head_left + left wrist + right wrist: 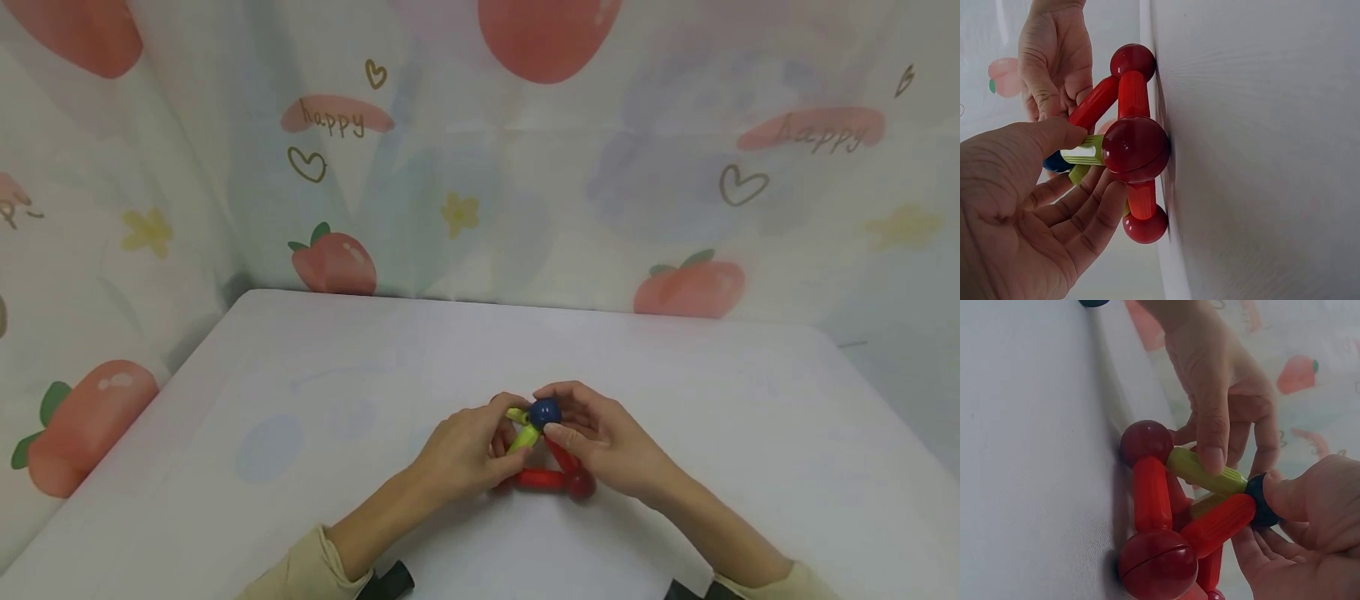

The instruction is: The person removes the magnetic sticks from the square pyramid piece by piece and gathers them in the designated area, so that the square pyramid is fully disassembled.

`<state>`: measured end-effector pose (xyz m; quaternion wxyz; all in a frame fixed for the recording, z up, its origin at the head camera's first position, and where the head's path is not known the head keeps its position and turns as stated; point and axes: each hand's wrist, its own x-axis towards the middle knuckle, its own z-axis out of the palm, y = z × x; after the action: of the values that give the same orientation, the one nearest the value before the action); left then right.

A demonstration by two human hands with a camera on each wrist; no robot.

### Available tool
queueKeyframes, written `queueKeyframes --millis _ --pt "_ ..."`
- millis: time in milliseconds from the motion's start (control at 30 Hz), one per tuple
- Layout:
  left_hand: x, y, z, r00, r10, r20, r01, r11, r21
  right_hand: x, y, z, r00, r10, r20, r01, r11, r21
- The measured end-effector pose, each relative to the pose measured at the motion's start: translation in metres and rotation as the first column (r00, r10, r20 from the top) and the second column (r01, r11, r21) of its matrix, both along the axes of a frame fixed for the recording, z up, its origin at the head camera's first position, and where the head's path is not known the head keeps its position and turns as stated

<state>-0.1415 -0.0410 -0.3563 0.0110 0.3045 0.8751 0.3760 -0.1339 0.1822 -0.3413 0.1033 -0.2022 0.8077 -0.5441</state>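
I see my left hand (pixel 468 454) pinching a ribbed yellow-green rod (pixel 1205 471) and my right hand (pixel 600 437) gripping the glossy blue ball (pixel 545 412) atop a pyramid of smooth red rods (pixel 1132 94) on the white table (pixel 750 433); fingers hide several joints.

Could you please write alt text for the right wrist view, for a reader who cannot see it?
A pyramid of red rods and dark red balls stands on a white table. The left hand presses a thumb on a yellow-green rod, while the right hand grips the dark blue ball at its tip.
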Motion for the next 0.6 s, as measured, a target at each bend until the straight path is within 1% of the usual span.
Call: queueKeyframes --millis 67,167,367,433,500,600 --pt "0.000 0.000 0.000 1.000 0.005 0.003 -0.005 1.000 -0.004 0.000 0.001 0.001 0.999 -0.007 0.048 0.008 1.000 -0.014" --pt "0.001 0.000 0.000 1.000 0.006 -0.003 -0.006 1.000 -0.006 0.001 0.001 0.002 0.991 -0.011 0.135 0.019 0.998 -0.064" --pt "0.002 0.000 0.001 0.999 0.004 -0.038 -0.004 1.000 -0.005 0.002 0.000 0.002 0.968 -0.026 0.248 0.065 0.986 -0.151" --pt "0.002 0.000 0.002 0.999 0.006 -0.037 -0.006 1.000 -0.001 0.002 -0.001 0.003 0.962 -0.033 0.271 0.080 0.983 -0.167" --pt "0.002 -0.001 0.004 1.000 0.006 -0.030 -0.006 1.000 -0.009 0.000 -0.002 0.005 0.957 -0.028 0.290 0.094 0.972 -0.214" --pt "0.002 -0.001 0.005 1.000 0.010 -0.009 -0.011 1.000 -0.024 -0.004 0.002 0.011 0.966 -0.033 0.258 0.105 0.956 -0.274"
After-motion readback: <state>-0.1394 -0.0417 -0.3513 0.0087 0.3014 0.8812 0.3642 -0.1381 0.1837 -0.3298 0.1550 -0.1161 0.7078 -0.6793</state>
